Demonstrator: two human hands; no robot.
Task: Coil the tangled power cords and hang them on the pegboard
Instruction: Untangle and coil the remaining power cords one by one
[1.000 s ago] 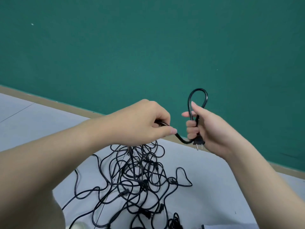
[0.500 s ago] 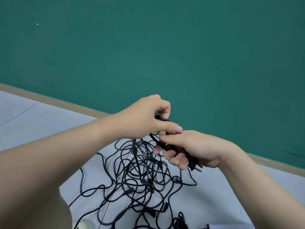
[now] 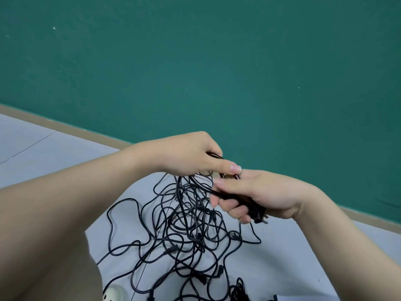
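The left hand [image 3: 191, 156] pinches a black cord [image 3: 213, 156] at frame centre, just above the tangled power cords [image 3: 186, 231] on the pale floor [image 3: 282, 257]. To its right, touching it, the right hand [image 3: 258, 192] grips the plug end [image 3: 257, 212] (prongs lower right). The cord's run inside both fists is hidden; no pegboard shows.

You see black power cords [image 3: 186, 227] with smooth, slightly glossy plastic sheathing, a matt pale floor [image 3: 282, 268], and a matt green wall [image 3: 217, 61].
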